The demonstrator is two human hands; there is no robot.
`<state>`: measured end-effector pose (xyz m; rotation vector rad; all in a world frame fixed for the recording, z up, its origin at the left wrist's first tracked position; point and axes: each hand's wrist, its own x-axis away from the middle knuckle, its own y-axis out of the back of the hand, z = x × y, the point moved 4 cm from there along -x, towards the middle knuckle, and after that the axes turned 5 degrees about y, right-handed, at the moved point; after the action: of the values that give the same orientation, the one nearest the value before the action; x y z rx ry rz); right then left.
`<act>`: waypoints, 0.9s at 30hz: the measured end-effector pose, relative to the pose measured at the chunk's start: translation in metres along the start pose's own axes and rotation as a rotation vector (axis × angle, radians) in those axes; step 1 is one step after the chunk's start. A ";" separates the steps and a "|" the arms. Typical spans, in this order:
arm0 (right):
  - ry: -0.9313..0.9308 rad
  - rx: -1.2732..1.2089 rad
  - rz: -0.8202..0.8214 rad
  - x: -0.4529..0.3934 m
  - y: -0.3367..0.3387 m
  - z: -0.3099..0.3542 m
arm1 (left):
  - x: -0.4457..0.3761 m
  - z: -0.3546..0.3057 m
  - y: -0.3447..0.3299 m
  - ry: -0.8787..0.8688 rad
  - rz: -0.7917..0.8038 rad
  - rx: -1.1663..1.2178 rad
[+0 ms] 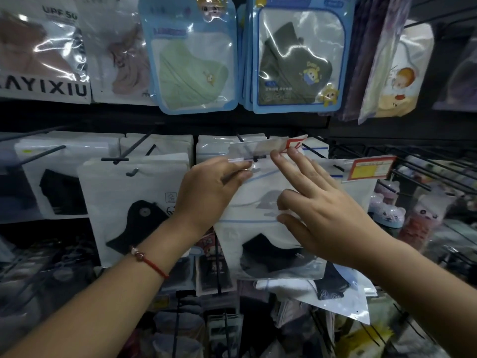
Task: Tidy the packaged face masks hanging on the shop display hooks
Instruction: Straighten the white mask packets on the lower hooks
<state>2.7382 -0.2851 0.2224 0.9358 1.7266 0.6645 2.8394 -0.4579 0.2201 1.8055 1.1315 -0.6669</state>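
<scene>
White plastic mask packet (260, 228) held at a display hook (254, 158) by both hands.

The packet, clear-fronted with a dark mask in its lower part, hangs at the middle of the lower row, its top edge up at the black hook tip. The left hand (209, 192) pinches the packet's upper left corner between thumb and fingers, just beside the hook; a red cord bracelet (148, 260) circles that wrist. The right hand (320, 210) lies flat on the packet's front with fingers spread and straight, fingertips reaching up toward a red-and-white price tag (291, 143). To the left hangs another white packet with a black mask (134, 208). Above, blue-bordered packets hold a light green mask (192, 73) and a dark green mask (294, 65).
</scene>
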 end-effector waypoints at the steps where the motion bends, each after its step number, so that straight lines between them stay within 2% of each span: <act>1: 0.001 -0.002 -0.002 0.001 0.000 0.000 | 0.000 0.002 0.000 -0.006 -0.008 -0.011; 7: 0.024 0.001 -0.007 0.004 -0.002 0.000 | -0.003 0.014 -0.007 -0.069 -0.009 -0.113; 18: 0.011 0.018 0.017 0.006 -0.003 -0.002 | -0.005 0.017 -0.012 -0.224 -0.012 -0.479; 23: -0.007 0.027 0.040 0.007 -0.006 -0.003 | 0.014 0.018 -0.001 -0.173 -0.011 -0.482; 27: -0.016 0.021 0.028 0.006 -0.004 -0.003 | 0.035 0.005 0.021 -0.123 0.004 -0.333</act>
<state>2.7331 -0.2822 0.2164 0.9791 1.7123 0.6563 2.8741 -0.4519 0.1982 1.4651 1.0852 -0.5425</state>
